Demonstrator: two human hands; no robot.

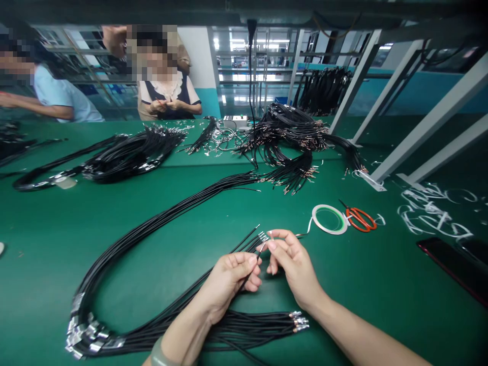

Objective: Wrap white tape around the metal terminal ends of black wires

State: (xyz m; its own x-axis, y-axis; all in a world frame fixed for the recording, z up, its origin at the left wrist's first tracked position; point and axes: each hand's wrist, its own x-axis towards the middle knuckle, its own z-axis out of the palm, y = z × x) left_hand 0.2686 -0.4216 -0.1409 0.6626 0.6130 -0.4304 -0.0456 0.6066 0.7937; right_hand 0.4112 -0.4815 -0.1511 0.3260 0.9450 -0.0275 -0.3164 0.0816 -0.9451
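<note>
My left hand (238, 272) is closed in a pinch around a thin black cable (249, 274), just below its bare, shiny end. Close to that end, the thumb and index finger of my right hand (290, 259) are pressed together on a small pale piece that I cannot make out. Other black cables (213, 277) with stripped tips run beneath and behind my left hand. They belong to a long looped bundle (110, 244) with silvery tags (86, 333) at its bend. Below my hands lie cable ends with metal terminals (299, 321).
Right of my hands lie a white tape roll (330, 219) and orange-handled scissors (361, 218). Farther right are white scraps (434, 211) and a dark phone (452, 267). Cable heaps (290, 127) sit at the back by metal posts (434, 112). Two people (168, 96) work across the table.
</note>
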